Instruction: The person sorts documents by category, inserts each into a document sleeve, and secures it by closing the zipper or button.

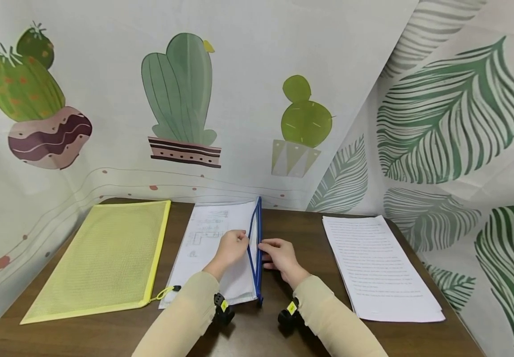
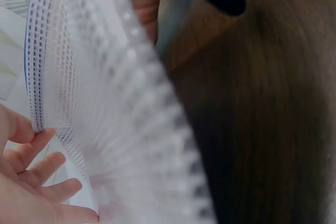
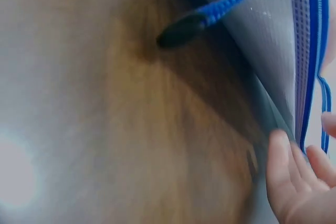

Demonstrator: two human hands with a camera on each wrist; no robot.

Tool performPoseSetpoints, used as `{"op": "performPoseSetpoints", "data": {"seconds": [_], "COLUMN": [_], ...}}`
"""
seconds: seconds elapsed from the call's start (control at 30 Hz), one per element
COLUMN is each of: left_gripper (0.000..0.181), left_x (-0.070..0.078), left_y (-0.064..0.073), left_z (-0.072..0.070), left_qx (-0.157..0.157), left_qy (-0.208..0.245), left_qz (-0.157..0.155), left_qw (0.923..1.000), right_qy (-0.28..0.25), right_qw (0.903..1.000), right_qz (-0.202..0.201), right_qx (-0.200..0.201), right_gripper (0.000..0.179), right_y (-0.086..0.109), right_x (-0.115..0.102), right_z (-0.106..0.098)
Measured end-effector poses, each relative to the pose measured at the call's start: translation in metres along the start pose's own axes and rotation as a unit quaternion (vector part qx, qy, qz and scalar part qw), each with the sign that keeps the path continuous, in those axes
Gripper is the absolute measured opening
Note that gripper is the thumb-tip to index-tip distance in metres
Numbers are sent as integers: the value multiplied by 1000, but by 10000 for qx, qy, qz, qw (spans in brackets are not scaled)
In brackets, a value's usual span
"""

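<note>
A clear mesh zipper pouch (image 1: 203,258) with blue zipper edging lies in the middle of the table, a printed sheet with a line diagram showing through it. Its zipper side gapes, the two blue edges standing apart. My left hand (image 1: 232,248) pinches the upper mesh edge between thumb and index finger, as the left wrist view shows, with the other fingers (image 2: 44,169) spread. On the opposite side, my right hand (image 1: 283,258) grips the blue zipper edge (image 3: 307,77), fingers outside and thumb toward the opening. A blue cord pull (image 3: 236,3) hangs from the pouch's near corner.
To the left lies a yellow mesh zipper pouch (image 1: 100,258) with a yellow loop pull (image 1: 162,293). A stack of printed paper (image 1: 381,272) rests at the right on the brown wooden table (image 1: 301,223). Behind hangs a cloth (image 1: 248,99) printed with cacti and leaves.
</note>
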State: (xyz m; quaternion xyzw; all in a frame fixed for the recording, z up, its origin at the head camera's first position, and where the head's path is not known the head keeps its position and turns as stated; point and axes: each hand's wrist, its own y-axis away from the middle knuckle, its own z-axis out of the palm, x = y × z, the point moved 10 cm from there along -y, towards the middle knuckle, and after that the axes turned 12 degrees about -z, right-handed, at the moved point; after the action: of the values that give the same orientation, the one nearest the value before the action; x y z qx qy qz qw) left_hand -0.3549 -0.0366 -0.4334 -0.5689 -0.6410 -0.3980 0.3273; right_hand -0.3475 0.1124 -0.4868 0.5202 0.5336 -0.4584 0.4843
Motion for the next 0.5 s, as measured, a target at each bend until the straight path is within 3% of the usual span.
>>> {"op": "performPoseSetpoints", "data": {"seconds": [0.1,0.2,0.33,0.5], "left_gripper": [24,23,23,22], "left_x": [0,-1,-2,-4], "left_y": [-1,-1,-2,-2], "left_z": [-2,-2,-1,-2], "left_qx": [1,-70,-172,-199], "left_qy": [-23,-49,-109,-200], "left_qz": [-5,-8,11,5], "left_qw": [10000,10000,9998,9996], "right_qy": [-247,-573,-941,-1120], "right_qw": [9985,9874,9559,9174], "right_qz": [44,270,530,466], "right_qx": [-496,-1452,-2732,-3789], "right_gripper": [41,45,37,19], "right_y": [10,26,51,75], "right_x": [2,6,7,0], "right_z": [1,12,28,41]}}
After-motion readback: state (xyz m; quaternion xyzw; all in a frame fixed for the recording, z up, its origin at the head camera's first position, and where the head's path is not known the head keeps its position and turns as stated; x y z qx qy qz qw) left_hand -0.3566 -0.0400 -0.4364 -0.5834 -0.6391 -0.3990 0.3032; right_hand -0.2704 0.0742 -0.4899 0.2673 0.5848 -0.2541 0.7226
